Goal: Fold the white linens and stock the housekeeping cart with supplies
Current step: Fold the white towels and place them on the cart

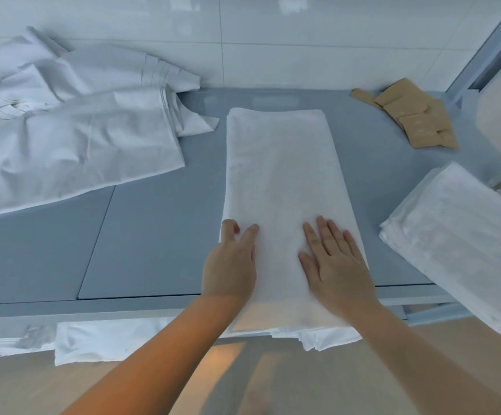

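- Folded white linen (pixel 282 187) lies lengthwise mid-surface, its near end overhanging the front edge.
- Right hand (pixel 337 265) presses flat on it, grip open, fingers straight; left hand (pixel 231 265) rests at its left edge, fingers relaxed, nothing pinched.
- Judged step: smoothing before the next fold. Sweep both palms away evenly, keep the long edges aligned, then bring the near end over squarely.
- Unfolded sheets (pixel 72 130) lie left, a folded stack (pixel 464 244) right, tan packets (pixel 413 115) far right on the grey surface (pixel 153 235).
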Demonstrator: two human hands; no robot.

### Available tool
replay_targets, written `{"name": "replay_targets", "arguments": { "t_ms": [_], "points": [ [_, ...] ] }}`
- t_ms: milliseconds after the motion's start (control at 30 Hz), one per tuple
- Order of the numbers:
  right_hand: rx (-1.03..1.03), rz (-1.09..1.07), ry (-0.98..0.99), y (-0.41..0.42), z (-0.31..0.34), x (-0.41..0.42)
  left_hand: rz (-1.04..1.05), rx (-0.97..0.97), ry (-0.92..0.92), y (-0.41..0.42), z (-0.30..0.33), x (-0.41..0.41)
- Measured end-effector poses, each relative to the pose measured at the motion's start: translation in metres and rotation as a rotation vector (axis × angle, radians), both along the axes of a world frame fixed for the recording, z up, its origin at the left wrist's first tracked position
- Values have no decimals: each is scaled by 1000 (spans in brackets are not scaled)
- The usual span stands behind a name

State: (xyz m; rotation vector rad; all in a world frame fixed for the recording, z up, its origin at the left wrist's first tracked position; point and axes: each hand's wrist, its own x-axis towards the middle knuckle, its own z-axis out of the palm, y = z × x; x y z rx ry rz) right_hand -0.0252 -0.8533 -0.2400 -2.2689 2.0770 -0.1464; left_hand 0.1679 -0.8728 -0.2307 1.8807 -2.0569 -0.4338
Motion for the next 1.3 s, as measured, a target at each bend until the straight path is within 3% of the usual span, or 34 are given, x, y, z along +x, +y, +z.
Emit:
{"name": "replay_targets", "arguments": {
  "t_ms": [200, 367, 533, 600, 700, 767, 867, 1000, 1100, 1200, 1300],
  "points": [
    [67, 23, 108, 0, 0, -5, -29, -71, 107, -2, -5, 16],
    [76, -4, 91, 4, -4, -6, -9, -146, 45, 6, -4, 17],
    [101, 15, 91, 16, -1, -10, 56, -17, -134, 13, 3, 22],
    [74, 17, 62, 11, 5, -11, 37, -126, -107, 11, 13, 12],
    [-104, 74, -65, -11, 14, -4, -164, -318, -8, -5, 13, -18],
    [-116, 156, -133, -29, 12, 4, -240, -192, -39, -19, 5, -37],
    [-18, 214, -29, -47, 0, 5, -197, -37, -179, -41, -14, -44],
    [1, 51, 62, -73, -9, -12, -143, -23, -267, -52, -26, -38],
    [-46, -112, 36, -95, -5, -17, -86, -157, -344, -67, -16, -42],
    [-147, 49, -76, -110, -2, -14, -75, -282, -330, -102, -7, -41],
    [-81, 290, -300, -128, 1, -3, -70, -215, -257, -120, -17, -36]
  ]
}}
